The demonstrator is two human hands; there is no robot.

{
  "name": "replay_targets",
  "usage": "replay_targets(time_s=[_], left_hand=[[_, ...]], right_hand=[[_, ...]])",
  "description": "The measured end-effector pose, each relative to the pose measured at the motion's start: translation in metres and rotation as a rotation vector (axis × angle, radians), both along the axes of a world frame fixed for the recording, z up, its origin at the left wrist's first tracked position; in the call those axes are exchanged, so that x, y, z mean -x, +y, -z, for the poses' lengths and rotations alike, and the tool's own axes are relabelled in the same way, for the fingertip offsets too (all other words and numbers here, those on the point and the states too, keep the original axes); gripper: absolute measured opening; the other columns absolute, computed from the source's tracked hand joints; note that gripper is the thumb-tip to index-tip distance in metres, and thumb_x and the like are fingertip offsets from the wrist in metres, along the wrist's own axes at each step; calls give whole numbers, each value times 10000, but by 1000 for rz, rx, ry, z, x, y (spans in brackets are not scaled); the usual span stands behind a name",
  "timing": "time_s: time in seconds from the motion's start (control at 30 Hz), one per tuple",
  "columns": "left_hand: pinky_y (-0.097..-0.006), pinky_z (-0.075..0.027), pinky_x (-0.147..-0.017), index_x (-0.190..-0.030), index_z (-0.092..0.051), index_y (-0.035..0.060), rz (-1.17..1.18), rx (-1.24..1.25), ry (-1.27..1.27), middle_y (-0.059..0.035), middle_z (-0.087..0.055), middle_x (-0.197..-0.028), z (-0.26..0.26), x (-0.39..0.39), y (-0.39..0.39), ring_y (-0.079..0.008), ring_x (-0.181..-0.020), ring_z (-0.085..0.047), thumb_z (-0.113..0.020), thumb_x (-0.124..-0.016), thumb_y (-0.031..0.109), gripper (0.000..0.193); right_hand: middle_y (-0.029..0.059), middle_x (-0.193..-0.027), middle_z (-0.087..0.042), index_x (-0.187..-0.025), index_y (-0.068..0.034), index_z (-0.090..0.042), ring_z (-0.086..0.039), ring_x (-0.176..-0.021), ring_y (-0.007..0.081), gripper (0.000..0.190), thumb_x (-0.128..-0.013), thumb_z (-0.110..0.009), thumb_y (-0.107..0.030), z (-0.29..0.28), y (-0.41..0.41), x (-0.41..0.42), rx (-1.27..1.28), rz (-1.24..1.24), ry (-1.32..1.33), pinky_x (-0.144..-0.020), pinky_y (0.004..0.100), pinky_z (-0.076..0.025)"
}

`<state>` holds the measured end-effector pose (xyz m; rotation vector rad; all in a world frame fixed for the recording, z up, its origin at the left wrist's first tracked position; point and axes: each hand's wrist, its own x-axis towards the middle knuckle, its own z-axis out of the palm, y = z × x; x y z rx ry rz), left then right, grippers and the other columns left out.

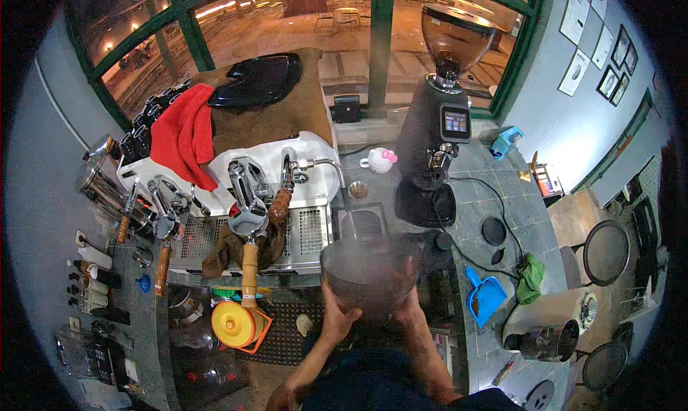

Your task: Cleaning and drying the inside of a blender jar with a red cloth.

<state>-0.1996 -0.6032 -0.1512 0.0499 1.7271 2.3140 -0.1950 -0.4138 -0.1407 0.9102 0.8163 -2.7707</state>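
Note:
Both my hands hold a wide, dark, see-through vessel (360,282), its top blurred by what looks like steam. My left hand (339,317) grips its lower left side, and my right hand (407,303) the right side. Just beyond its rim, the espresso machine's thin hot-water spout (339,175) points down, with a pale streak below it over a square drain tray (359,222). What is inside the vessel cannot be made out. To the left, a portafilter with a pale wooden handle (250,268) sits in the espresso machine (317,207).
A black coffee grinder (422,126) stands beyond the vessel to the right. A blue dustpan (486,298) with brown grounds, a green cloth (532,279) and a cable (497,196) lie on the right counter. A yellow lidded container (232,325) is low at left. A red towel (185,131) drapes over the machine.

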Motion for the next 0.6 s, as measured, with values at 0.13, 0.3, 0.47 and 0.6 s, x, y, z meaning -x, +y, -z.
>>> replay_targets(time_s=[0.13, 0.3, 0.47, 0.6], left_hand=[[-417, -388, -1065, -1534, -117, 61, 89, -122, 13, -128, -379, -1439, -21, 10, 12, -267, -1307, -427, -881, -713, 450, 1187], [-437, -372, -1078, -1541, -102, 57, -135, 142, 326, -133, -340, -1463, -48, -17, 24, -256, -1327, -401, -886, -713, 432, 1201], [-462, -330, -1120, -1548, -89, 61, -27, 179, 139, -139, -293, -1512, -48, -14, 6, -281, -1381, -351, -837, -740, 520, 1193], [-445, -347, -1116, -1545, -105, 66, 145, -184, -111, -135, -337, -1484, -2, 9, 14, -274, -1383, -351, -869, -715, 479, 1202]], right_hand=[[135, -1450, -470, -1452, -41, -424, -455, -1297, 311, 791, -986, -334, -673, 20, -2, -3, -288, 172, 116, -1090, 475, -361], [152, -1476, -437, -1489, -47, -352, -412, -1346, 317, 791, -1000, -288, -665, -14, -29, -26, -420, 234, 224, -1132, 465, -304], [152, -1380, -530, -1402, -36, -482, -515, -1251, 314, 736, -998, -342, -634, 4, 6, -10, -50, 160, 53, -1045, 479, -418], [136, -1309, -566, -1388, -51, -491, -557, -1173, 308, 677, -1004, -387, -599, 53, 14, 2, -165, 113, 46, -980, 457, -464]])
